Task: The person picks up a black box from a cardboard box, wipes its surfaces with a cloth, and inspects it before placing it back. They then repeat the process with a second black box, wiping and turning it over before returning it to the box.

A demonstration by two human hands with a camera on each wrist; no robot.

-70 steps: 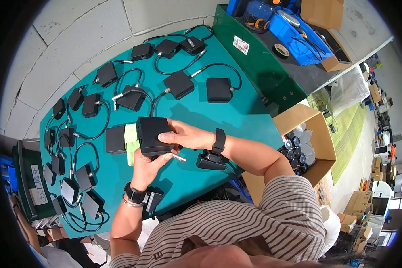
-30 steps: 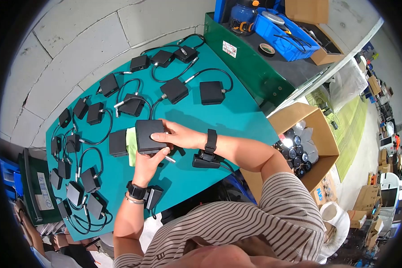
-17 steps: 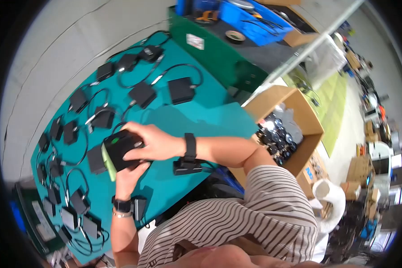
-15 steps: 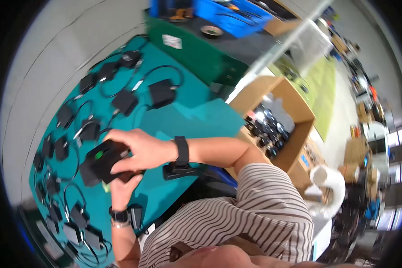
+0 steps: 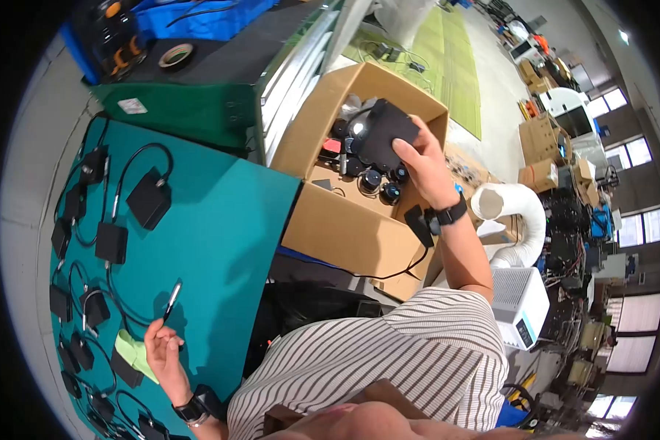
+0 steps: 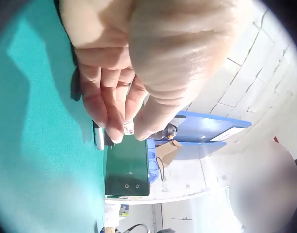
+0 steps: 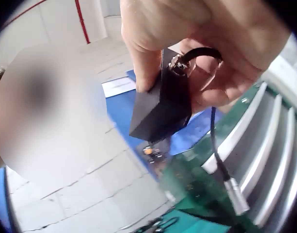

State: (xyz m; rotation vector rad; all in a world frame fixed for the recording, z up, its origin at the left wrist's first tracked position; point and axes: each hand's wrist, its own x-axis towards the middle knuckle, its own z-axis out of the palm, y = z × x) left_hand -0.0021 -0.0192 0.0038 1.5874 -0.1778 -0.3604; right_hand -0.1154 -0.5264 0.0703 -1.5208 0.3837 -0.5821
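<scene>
Left hand (image 5: 167, 361) loose, right hand (image 5: 428, 167) grips black box (image 5: 386, 133), fitting (image 7: 178, 66) in wrist view only

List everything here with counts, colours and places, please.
Flat tabletop: one, teal, left.
Open cardboard carton: one, brown, beside tabletop.
Square cabled boxes: many, black, on tabletop.
Held square box: one, black, over carton.
Round glossy pieces: several, dark, inside carton.
Soft cloth: one, light green, lower left.
Metallic plugs: several, silver, on cables.
Dark-topped stand: one, green, behind tabletop.
Plastic bin: one, blue, on stand.
Ribbed hose: one, white, right.
Floor mat: one, green, beyond carton.
Background clutter: uncountable, mixed, far right.
Left hand: one, bare, near cloth.
Right hand: one, bare, gripping held box.
</scene>
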